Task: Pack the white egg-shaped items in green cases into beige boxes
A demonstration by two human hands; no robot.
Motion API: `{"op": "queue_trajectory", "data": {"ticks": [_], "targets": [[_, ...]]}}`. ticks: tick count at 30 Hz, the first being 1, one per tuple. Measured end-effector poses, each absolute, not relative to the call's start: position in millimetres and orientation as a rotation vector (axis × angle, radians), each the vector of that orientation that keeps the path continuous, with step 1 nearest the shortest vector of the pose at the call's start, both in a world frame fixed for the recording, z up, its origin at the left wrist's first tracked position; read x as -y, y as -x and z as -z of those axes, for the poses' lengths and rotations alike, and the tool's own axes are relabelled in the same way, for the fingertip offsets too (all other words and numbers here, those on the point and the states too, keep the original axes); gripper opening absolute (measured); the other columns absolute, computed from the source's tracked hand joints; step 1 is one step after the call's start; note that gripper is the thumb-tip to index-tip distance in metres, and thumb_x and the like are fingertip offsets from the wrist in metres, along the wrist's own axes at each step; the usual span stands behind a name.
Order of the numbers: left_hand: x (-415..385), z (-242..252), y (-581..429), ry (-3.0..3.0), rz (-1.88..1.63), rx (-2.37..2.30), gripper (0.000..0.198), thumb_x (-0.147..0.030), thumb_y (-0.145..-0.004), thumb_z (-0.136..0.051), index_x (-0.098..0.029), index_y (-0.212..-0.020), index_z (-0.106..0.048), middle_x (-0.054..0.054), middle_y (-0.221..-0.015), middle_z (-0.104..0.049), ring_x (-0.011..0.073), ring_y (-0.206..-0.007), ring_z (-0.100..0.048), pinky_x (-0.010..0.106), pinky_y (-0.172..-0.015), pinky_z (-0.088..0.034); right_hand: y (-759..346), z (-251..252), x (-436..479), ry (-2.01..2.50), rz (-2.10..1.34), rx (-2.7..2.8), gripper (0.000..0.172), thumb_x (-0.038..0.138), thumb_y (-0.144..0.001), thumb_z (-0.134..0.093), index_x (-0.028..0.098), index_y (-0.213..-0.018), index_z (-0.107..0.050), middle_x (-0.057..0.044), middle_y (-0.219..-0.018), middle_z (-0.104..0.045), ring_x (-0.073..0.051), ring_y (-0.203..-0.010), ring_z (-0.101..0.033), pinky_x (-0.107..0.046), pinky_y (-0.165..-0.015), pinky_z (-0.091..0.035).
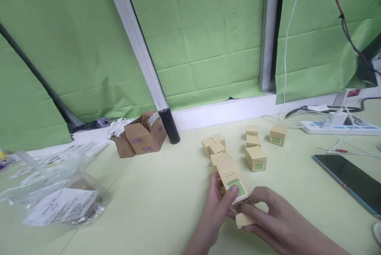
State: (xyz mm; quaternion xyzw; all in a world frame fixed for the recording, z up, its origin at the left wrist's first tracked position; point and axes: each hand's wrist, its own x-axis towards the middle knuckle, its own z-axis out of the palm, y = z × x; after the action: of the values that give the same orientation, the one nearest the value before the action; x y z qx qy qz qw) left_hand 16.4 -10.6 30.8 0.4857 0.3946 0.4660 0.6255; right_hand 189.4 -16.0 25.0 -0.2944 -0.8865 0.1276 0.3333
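Both my hands hold one small tan carton (231,177) with a green label, low over the pale green table (154,191). My left hand (216,207) grips its left side, thumb on the green label. My right hand (268,217) pinches the open flap at the carton's near end. Just behind it lies a cluster of similar little cartons (214,145). Further right stand more of them, one with a green label (256,158) and another near the back (278,135).
A brown cardboard box (143,136) and a black cylinder (170,126) stand at the back by the green curtain. A clear plastic bag with printed sheets (56,203) lies left. A dark tablet (351,181), a power strip (339,128) and cables are on the right.
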Motion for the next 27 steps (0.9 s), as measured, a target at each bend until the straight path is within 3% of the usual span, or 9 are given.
{"op": "queue_trajectory", "data": {"ticks": [3,6,8,13,18,22,25,27], "targets": [[12,-34,-18,-1.105,-1.067,-0.857,0.042,-0.038,-0.082,-0.056,-0.023,-0.117,-0.039,0.01,-0.124,-0.052,0.0267,-0.108,-0.054,0.023,-0.061,-0.049,-190,-22,17,0.907,-0.508,2.185,0.02,0.033,-0.086,-0.051,0.03,-0.094,-0.068,-0.004,-0.082,-0.067,-0.018,-0.076,-0.061,-0.027,-0.068,-0.049],[13,-36,-20,-1.075,-0.998,-0.822,0.048,-0.041,-0.08,-0.057,-0.025,-0.119,-0.034,0.011,-0.126,-0.05,0.0288,-0.102,-0.058,0.03,-0.061,-0.052,-185,-25,21,1.133,-0.757,1.9,0.027,0.043,-0.084,-0.051,0.026,-0.071,-0.068,-0.002,-0.073,-0.067,-0.019,-0.07,-0.061,-0.028,-0.064,-0.049],[14,-36,-20,-1.069,-0.984,-0.818,0.048,-0.042,-0.08,-0.057,-0.025,-0.119,-0.034,0.011,-0.127,-0.05,0.0285,-0.101,-0.059,0.032,-0.063,-0.053,-182,-27,24,1.202,-0.8,1.796,0.028,0.047,-0.081,-0.054,0.025,-0.068,-0.066,-0.002,-0.07,-0.066,-0.02,-0.069,-0.061,-0.029,-0.065,-0.049],[13,-34,-20,-1.123,-1.124,-0.813,0.042,-0.038,-0.082,-0.057,-0.021,-0.116,-0.04,0.011,-0.122,-0.054,0.0264,-0.11,-0.053,0.034,-0.081,-0.048,-180,-25,24,1.198,-0.779,1.85,0.025,0.049,-0.077,-0.058,0.026,-0.067,-0.064,0.0,-0.069,-0.066,-0.02,-0.071,-0.06,-0.03,-0.067,-0.047],[11,-32,-19,-1.141,-1.078,-0.878,0.044,-0.044,-0.079,-0.057,-0.021,-0.113,-0.041,0.011,-0.12,-0.055,0.0272,-0.105,-0.055,0.029,-0.067,-0.05,-187,-18,17,1.153,-0.691,1.891,0.022,0.045,-0.081,-0.055,0.028,-0.071,-0.065,0.0,-0.068,-0.064,-0.018,-0.065,-0.059,-0.028,-0.06,-0.048],[9,-30,-19,-1.172,-1.118,-0.886,0.045,-0.042,-0.08,-0.057,-0.02,-0.115,-0.04,0.012,-0.121,-0.053,0.0247,-0.102,-0.056,0.027,-0.065,-0.051,-191,-8,13,1.038,-0.607,1.952,0.017,0.04,-0.082,-0.057,0.027,-0.074,-0.064,0.0,-0.07,-0.064,-0.017,-0.065,-0.059,-0.029,-0.06,-0.049],[10,-32,-20,-1.208,-1.042,-0.843,0.048,-0.043,-0.08,-0.057,-0.021,-0.118,-0.037,0.013,-0.122,-0.051,0.0259,-0.093,-0.06,0.029,-0.056,-0.051,-192,-1,12,0.889,-0.451,1.964,0.008,0.033,-0.082,-0.059,0.028,-0.087,-0.062,-0.003,-0.083,-0.061,-0.019,-0.077,-0.059,-0.031,-0.068,-0.051],[11,-35,-19,-1.275,-1.037,-0.767,0.049,-0.041,-0.078,-0.06,-0.021,-0.117,-0.038,0.013,-0.121,-0.051,0.0269,-0.097,-0.059,0.033,-0.065,-0.052,-192,-1,10,0.857,-0.404,1.904,0.025,0.03,-0.079,-0.063,0.028,-0.103,-0.055,-0.006,-0.101,-0.056,-0.023,-0.097,-0.056,-0.035,-0.079,-0.05]]}}
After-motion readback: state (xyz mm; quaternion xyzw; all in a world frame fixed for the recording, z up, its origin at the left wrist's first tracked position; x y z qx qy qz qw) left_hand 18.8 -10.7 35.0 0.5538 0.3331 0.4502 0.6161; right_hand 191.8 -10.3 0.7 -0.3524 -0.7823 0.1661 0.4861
